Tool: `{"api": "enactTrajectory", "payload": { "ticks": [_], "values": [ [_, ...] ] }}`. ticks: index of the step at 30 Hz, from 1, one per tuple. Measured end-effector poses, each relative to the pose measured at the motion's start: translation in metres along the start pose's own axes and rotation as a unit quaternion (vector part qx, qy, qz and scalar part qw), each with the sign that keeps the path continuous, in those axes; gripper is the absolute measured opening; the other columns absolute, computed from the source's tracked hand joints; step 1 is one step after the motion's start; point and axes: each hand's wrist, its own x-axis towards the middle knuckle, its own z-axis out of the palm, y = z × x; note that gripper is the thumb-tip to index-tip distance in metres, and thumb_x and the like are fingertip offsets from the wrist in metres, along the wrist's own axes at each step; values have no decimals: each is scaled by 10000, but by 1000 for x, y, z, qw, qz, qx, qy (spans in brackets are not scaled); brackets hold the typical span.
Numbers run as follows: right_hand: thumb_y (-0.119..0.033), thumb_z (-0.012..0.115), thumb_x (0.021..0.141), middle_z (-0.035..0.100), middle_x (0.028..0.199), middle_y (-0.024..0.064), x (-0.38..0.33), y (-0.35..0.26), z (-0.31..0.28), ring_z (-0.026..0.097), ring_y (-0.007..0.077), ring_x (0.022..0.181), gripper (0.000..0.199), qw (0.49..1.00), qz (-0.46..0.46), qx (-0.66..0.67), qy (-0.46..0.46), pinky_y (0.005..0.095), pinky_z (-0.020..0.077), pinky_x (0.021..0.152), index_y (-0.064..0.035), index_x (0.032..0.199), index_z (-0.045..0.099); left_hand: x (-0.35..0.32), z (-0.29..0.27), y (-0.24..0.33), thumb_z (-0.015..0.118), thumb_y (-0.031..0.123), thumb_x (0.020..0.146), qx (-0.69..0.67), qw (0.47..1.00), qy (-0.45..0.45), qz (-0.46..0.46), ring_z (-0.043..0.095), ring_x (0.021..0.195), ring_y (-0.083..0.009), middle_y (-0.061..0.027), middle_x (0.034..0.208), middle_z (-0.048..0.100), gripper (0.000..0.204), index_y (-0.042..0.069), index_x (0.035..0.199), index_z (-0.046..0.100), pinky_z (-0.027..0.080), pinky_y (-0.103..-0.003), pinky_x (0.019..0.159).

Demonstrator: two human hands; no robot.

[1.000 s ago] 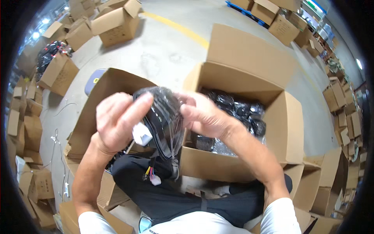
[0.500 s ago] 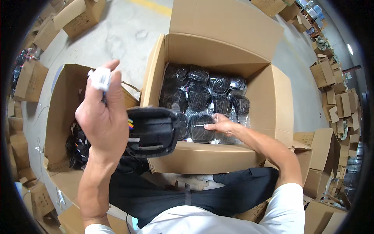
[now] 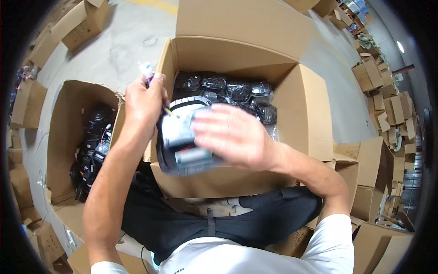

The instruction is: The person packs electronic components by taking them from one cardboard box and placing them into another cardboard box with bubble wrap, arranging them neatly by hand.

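Note:
My left hand is closed around a cable, and its white plug sticks up above the fingers. Coloured wires run from that grip to a black plastic unit with a rounded rim and a pale face, held tilted over the near left edge of the large carton. Motion smears my right hand; its fingers lie stretched out flat over the unit's right side. Whether they touch it, I cannot tell. Behind, several black units in clear bubble wrap sit in rows in the carton, partly hidden by my hands.
At the left stands a smaller open carton with loose black units and cables inside. The large carton's far flap stands up. More cardboard boxes crowd the right side, and others lie at the far left.
My right hand has left the wrapped units and come left over the black unit. The unit has turned to show its pale face. My left hand has moved right, still holding the cable.

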Motion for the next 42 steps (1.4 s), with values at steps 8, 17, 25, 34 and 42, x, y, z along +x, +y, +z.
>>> {"api": "enactTrajectory", "payload": {
  "ticks": [8, 17, 25, 34, 42],
  "values": [
    [-328, 699, 963, 710, 1126, 32, -163, 82, 8, 667, 147, 1043, 313, 473, 633, 613, 20, 368, 550, 946, -77, 1142, 645, -41, 17, -44, 653, 209, 982, 54, 889, -439, -118, 710, 887, -197, -82, 912, 671, 218, 3, 1053, 653, 567, -326, 729],
    [-325, 757, 918, 626, 1276, 19, -261, 104, 65, 571, 150, 1142, 454, 366, 749, 513, -204, 341, 481, 937, -138, 1289, 573, -52, 2, -30, 626, 199, 953, 245, 865, -432, 72, 699, 983, -368, -250, 996, 713, 294, -44, 1111, 673, 539, -443, 866],
    [-241, 760, 874, 708, 892, 122, -275, 85, 53, 656, 158, 783, 347, 643, 673, 132, -342, 348, 527, 678, 33, 1072, 682, -97, -14, -16, 661, 245, 921, 265, 837, -411, 246, 685, 943, -388, -216, 948, 685, 260, -7, 973, 618, 542, -481, 818],
    [-271, 716, 907, 715, 925, 123, -84, -54, 30, 698, 197, 875, 341, 767, 562, 211, -229, 347, 546, 793, 15, 1090, 684, 58, -216, -89, 670, 179, 926, 104, 985, 10, 135, 683, 801, -157, -102, 918, 739, 273, -55, 1060, 711, 552, -304, 750],
    [-426, 811, 793, 702, 841, 137, -76, -60, 50, 695, 315, 747, 443, 856, 400, 24, -326, 405, 549, 677, -44, 990, 703, 102, -218, -351, 880, 543, 697, 59, 937, 49, -341, 537, 1305, -343, -227, 1367, 581, 949, -52, 1348, 530, 414, -410, 1099]
  ]
}}
